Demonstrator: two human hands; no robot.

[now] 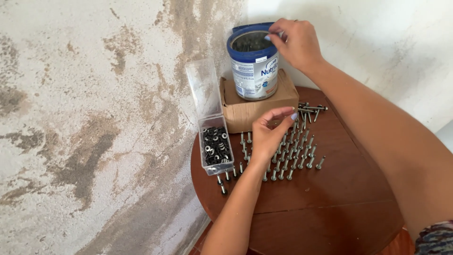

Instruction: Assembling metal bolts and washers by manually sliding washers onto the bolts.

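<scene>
Wooden round table [330, 198] stands against stained plaster wall [85, 118], holding bolts [297, 151].

Table layout, seen from above

A tin [255, 61] stands on a cardboard box [257, 106] at the table's [330, 208] far edge; the open case of washers [215, 146] lies left of the box; rows of bolts [292, 153] stand before it, right of the case.
</scene>
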